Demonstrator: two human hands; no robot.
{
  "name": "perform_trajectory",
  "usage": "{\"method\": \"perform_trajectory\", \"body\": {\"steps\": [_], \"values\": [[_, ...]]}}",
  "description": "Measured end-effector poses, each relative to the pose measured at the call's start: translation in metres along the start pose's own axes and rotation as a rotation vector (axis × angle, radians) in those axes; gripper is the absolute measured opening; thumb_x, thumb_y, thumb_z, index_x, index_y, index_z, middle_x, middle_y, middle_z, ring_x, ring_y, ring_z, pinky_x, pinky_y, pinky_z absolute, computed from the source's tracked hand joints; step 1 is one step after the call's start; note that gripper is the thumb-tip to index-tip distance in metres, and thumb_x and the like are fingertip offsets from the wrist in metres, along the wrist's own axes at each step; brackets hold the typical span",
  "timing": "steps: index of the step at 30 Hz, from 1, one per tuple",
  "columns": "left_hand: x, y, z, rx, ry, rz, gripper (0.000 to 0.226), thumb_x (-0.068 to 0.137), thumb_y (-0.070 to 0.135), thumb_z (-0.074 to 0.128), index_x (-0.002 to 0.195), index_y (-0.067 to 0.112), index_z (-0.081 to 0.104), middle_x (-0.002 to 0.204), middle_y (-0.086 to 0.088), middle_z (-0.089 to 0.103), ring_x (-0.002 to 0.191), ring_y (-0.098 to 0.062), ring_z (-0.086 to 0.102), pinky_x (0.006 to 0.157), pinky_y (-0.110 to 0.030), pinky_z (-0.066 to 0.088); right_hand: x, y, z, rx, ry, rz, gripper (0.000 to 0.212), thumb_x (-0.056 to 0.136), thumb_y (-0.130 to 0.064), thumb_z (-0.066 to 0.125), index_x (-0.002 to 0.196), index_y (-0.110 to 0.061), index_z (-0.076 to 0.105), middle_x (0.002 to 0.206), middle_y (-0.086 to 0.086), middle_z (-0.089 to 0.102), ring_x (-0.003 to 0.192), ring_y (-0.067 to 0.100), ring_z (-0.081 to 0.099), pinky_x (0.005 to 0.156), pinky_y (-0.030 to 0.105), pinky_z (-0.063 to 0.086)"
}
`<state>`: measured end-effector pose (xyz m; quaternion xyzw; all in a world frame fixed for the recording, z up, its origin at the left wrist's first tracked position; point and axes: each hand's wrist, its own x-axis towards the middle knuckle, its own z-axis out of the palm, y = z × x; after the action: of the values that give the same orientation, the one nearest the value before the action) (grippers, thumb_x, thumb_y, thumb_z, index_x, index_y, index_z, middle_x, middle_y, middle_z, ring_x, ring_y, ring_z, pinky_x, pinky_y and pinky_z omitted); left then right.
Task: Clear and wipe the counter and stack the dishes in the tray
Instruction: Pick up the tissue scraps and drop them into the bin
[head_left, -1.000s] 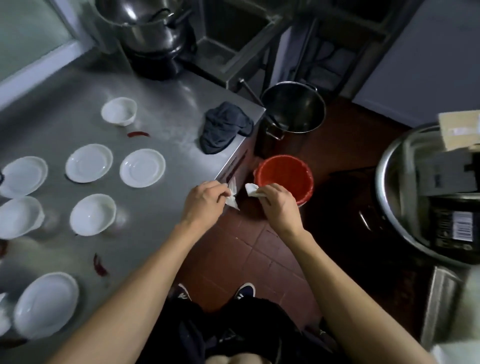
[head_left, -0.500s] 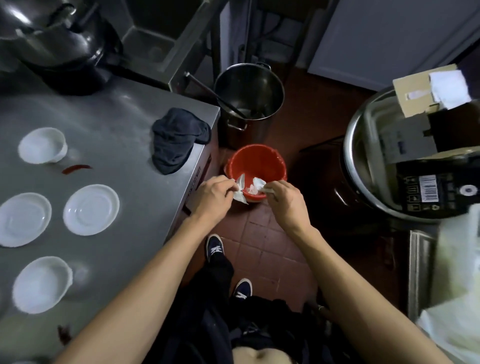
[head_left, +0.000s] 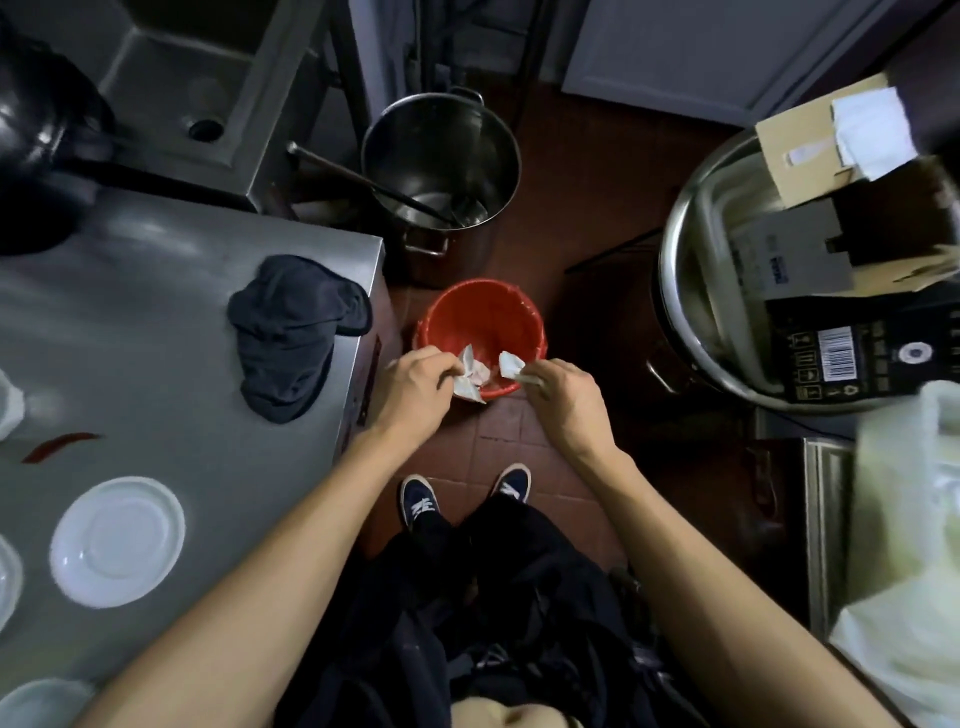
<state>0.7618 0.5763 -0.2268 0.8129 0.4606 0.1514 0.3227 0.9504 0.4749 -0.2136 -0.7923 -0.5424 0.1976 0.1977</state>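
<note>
Both my hands are over the near rim of a red bucket (head_left: 480, 317) on the floor beside the steel counter (head_left: 130, 338). My left hand (head_left: 415, 387) pinches a crumpled white tissue (head_left: 471, 375). My right hand (head_left: 563, 392) holds a smaller scrap of tissue (head_left: 510, 362). On the counter lie a dark grey cloth (head_left: 293, 332) near the corner, a red chilli (head_left: 57, 446) and a white plate (head_left: 117, 540). More white dishes are cut off at the left edge.
A tall steel pot (head_left: 441, 161) with a ladle stands on the floor behind the bucket. A wide steel basin (head_left: 691, 291) holding cardboard boxes sits at the right. A sink (head_left: 171, 78) lies beyond the counter. A plastic bag (head_left: 904, 545) is at the right edge.
My view has swung right and down, away from the dishes. Both hands have carried the tissue pieces from beside the counter edge to above the red bucket.
</note>
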Motion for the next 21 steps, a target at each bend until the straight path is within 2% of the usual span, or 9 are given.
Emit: {"method": "perform_trajectory", "body": {"steps": [6,13,16,21], "values": [[0.052,0.005,0.02,0.089,-0.073,-0.046,0.019,0.083,0.01,0.064,0.091,0.026,0.073,0.092,0.01,0.069,0.083,-0.02,0.065,0.074,-0.037,0.055,0.041,0.045,0.0,0.027,-0.076,0.077,0.022,0.088,-0.015,0.066,0.109,-0.017,0.071,0.098,0.003,0.07,0.091,0.025,0.064,0.073,0.036,0.051],[0.107,0.025,0.052,0.115,-0.057,-0.191,0.018,0.083,0.01,0.07,0.089,0.027,0.073,0.091,0.011,0.069,0.079,-0.018,0.066,0.07,-0.036,0.055,0.094,0.104,-0.002,0.084,-0.14,0.086,0.014,0.09,-0.018,0.062,0.1,-0.021,0.07,0.093,-0.001,0.069,0.089,0.023,0.063,0.071,0.034,0.048],[0.12,0.022,0.064,0.127,-0.071,-0.252,0.019,0.083,0.01,0.07,0.09,0.028,0.072,0.092,0.011,0.068,0.08,-0.018,0.065,0.069,-0.036,0.055,0.111,0.123,0.005,0.078,-0.194,0.113,0.015,0.092,-0.019,0.06,0.102,-0.021,0.07,0.094,0.0,0.069,0.09,0.023,0.063,0.071,0.036,0.05],[0.146,0.009,0.084,0.181,-0.165,-0.248,0.016,0.086,0.015,0.067,0.094,0.028,0.071,0.098,0.011,0.068,0.085,-0.023,0.066,0.07,-0.038,0.054,0.137,0.142,0.025,0.103,-0.231,0.124,0.02,0.092,-0.02,0.058,0.11,-0.02,0.069,0.101,0.002,0.069,0.095,0.024,0.063,0.075,0.037,0.051]]}}
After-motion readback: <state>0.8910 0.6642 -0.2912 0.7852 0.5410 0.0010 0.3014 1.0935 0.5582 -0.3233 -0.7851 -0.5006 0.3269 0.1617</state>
